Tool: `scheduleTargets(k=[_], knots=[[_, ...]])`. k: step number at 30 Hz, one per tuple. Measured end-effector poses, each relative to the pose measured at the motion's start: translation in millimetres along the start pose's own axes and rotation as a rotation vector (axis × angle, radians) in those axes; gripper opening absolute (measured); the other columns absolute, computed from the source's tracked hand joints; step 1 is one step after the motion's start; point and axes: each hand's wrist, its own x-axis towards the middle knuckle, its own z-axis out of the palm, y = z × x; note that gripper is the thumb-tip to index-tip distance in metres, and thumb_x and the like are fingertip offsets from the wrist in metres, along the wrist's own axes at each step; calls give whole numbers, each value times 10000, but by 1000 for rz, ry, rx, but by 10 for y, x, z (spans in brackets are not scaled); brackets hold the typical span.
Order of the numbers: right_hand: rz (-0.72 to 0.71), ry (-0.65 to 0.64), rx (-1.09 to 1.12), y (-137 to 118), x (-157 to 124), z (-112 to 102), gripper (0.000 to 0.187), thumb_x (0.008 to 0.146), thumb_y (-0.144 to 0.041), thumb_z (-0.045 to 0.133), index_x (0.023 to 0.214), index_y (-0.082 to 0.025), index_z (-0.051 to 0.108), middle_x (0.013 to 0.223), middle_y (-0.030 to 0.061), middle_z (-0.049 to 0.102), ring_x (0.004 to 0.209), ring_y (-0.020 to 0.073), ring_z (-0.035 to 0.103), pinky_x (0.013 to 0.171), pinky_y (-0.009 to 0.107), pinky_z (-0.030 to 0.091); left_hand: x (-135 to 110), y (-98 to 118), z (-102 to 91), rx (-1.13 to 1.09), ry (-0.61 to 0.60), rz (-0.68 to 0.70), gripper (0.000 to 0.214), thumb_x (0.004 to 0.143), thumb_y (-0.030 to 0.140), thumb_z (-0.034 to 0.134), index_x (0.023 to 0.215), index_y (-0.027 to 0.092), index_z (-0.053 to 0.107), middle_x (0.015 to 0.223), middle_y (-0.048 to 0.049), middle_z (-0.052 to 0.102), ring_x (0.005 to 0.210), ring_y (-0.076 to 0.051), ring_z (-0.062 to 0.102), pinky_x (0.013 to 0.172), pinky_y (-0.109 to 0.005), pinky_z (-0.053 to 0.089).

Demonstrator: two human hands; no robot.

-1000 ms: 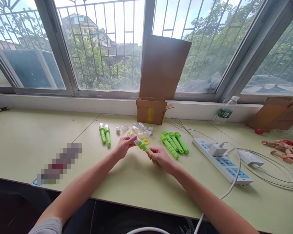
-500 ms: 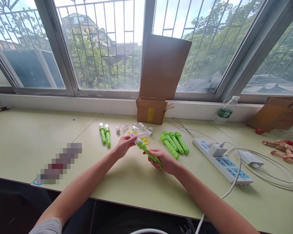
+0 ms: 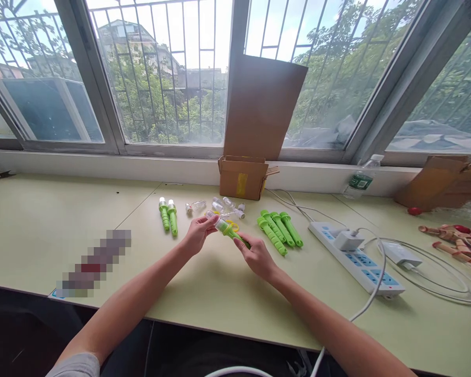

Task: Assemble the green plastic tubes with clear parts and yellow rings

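My left hand [image 3: 198,234] pinches the clear capped end of a green stick-shaped toy [image 3: 231,232] held just above the table. My right hand [image 3: 257,255] is closed around its green handle end. Two finished green sticks with clear caps [image 3: 168,215] lie to the left of my hands. Several bare green handles [image 3: 279,230] lie to the right. Small clear vials [image 3: 223,205] and yellow rings [image 3: 233,225] sit behind the held piece.
An open cardboard box [image 3: 243,178] stands against the window sill. A white power strip [image 3: 355,257] with a charger and cables lies at the right. Wooden and red parts [image 3: 455,238] are at the far right, a water bottle [image 3: 360,179] on the sill, a blurred patch [image 3: 96,260] at left.
My right hand has slid up the green handle toward the capped end, and the toy now lies flatter. My left hand has kept its pinch on the cap.
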Motion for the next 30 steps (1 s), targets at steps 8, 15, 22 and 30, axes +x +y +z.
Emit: scheduleTargets(k=[8,15,22,30], knots=[[364,-228,575,-35,-6,13,419,778,-602,527,713,-189,502,542,-57,379,387,49,247,349,199,139,2,7,-44,19,-49,-3,324,719,399,712,854,105,693,861,-95,694,799,-190,641,845,-362,466],[621,-520,909,14,23,-147,378,806,-537,508,932,-184,557,570,-56,417,369,36,190,329,169,104,-22,67,-43,9,-123,-8,281,750,357,695,872,104,687,889,-101,688,845,-186,630,861,-338,457],[344,-190,374,54,23,-25,473,851,-593,383,895,-179,606,600,4,531,399,98,378,377,225,275,-19,21,4,3,-73,27,296,745,363,700,878,99,693,908,-106,691,855,-190,635,895,-361,455],[7,47,-174,80,3,21,396,882,-493,412,1042,-206,633,738,49,637,634,192,543,612,288,387,-5,-30,24,-26,8,11,344,717,390,719,885,91,690,884,-110,700,840,-202,651,895,-382,461]])
